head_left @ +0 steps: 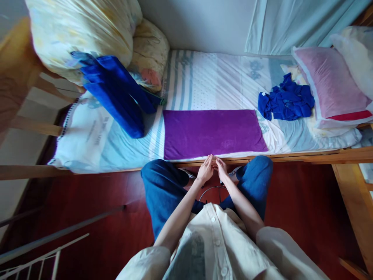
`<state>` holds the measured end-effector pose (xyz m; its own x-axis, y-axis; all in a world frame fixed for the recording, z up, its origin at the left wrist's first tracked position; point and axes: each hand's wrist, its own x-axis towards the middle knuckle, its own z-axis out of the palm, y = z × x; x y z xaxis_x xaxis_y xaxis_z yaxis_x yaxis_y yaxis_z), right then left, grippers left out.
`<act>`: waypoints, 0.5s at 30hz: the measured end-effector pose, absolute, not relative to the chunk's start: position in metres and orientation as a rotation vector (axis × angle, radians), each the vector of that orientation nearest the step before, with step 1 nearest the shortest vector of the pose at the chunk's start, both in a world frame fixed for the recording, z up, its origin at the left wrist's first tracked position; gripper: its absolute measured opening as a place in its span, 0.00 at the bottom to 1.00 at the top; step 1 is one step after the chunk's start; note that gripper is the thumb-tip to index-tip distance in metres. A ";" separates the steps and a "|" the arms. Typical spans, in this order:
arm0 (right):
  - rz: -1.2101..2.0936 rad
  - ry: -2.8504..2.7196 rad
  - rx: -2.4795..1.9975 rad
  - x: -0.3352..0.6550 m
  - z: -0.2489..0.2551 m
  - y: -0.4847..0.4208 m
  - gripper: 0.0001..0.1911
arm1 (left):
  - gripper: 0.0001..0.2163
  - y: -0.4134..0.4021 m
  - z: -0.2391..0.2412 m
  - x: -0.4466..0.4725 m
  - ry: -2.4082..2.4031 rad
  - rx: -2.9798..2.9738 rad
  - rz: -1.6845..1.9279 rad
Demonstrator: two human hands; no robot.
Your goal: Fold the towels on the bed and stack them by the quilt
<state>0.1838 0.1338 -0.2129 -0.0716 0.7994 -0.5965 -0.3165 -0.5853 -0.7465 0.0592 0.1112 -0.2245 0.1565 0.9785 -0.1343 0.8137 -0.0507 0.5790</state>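
Observation:
A purple towel lies flat and folded into a long rectangle on the bed, at its near edge. My left hand and my right hand meet just below the towel's near edge, over the wooden bed rail. The fingers of both hands are stretched out, their tips touching each other, and neither hand holds anything. A crumpled blue cloth lies to the right of the towel. To its left leans a stack of folded blue towels.
The mattress has a striped pale sheet. Yellowish bedding is piled at the left, and a pink pillow lies at the right. My knees in blue jeans press against the bed frame. Below is a red-brown floor, with metal rails at the lower left.

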 end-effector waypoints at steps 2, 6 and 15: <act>1.756 -0.552 -1.398 0.181 -0.211 0.136 0.25 | 0.38 0.111 -0.224 0.058 1.696 1.887 0.412; 1.750 -0.501 -1.421 0.178 -0.208 0.138 0.23 | 0.38 0.112 -0.223 0.058 1.697 1.852 0.410; 1.659 -0.494 -1.428 0.168 -0.209 0.152 0.21 | 0.34 0.120 -0.213 0.053 1.745 1.888 0.318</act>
